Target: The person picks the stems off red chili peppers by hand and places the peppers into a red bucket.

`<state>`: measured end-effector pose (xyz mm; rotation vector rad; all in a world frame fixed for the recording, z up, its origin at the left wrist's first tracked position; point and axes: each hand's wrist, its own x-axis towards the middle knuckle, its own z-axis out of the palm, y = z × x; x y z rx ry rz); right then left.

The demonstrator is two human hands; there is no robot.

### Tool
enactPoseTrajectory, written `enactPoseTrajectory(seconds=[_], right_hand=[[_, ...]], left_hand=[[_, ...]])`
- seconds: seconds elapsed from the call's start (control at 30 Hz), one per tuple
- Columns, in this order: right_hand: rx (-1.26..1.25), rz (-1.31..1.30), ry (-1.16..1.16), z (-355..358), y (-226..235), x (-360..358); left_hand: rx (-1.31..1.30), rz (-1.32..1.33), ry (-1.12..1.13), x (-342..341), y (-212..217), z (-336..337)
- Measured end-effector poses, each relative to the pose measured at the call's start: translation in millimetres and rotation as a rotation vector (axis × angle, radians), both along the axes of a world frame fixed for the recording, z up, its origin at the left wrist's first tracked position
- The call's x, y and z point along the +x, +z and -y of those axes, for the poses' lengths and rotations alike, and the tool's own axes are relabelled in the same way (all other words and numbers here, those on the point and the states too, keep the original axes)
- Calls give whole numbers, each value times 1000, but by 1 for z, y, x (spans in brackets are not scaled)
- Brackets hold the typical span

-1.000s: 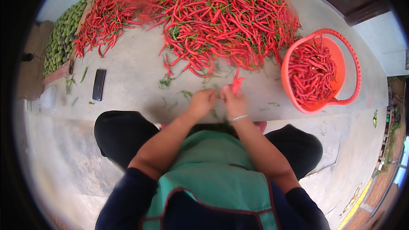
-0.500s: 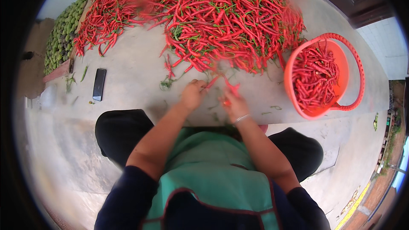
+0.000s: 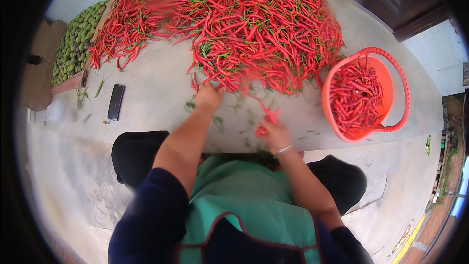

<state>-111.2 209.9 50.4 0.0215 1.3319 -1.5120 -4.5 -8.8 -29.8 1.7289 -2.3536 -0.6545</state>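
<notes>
A large heap of red chili peppers (image 3: pixel 264 24) with green stems lies spread across the floor ahead of me. At its near edge my left hand (image 3: pixel 209 97) is touching or just over the chilies; its fingertips are blurred, so their grip is unclear. My right hand (image 3: pixel 274 134), lower and to the right, is closed round a small bunch of red chili peppers (image 3: pixel 270 116) that stick up past the fingers. Further right stands an orange-red basket (image 3: pixel 387 93) with a hooped handle, partly filled with red chilies.
A dark phone (image 3: pixel 116 102) lies on the pale floor to the left, near a single green chili (image 3: pixel 99 88). Stem scraps (image 3: pixel 217 122) are scattered between my hands. Round green fruits (image 3: pixel 75 41) are piled at the far left. A dark door (image 3: pixel 391 0) is at the upper right.
My left hand has moved forward and left, away from the right hand, to the pile's edge. The right hand still holds chilies, slightly nearer me. The view has shifted a little.
</notes>
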Motion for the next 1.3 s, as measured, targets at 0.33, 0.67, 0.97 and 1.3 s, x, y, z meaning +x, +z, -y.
enactPoseTrajectory(seconds=[0.33, 0.67, 0.97, 1.3], right_hand=[[32, -38, 82, 14, -17, -6], [18, -108, 42, 0, -13, -1], [-151, 59, -95, 19, 5, 2], [-325, -104, -52, 17, 16, -6]], left_hand=[[393, 85, -143, -14, 4, -5], [168, 256, -190, -28, -20, -15], [1128, -878, 231, -4, 103, -59], [1123, -452, -506, -7, 132, -90]])
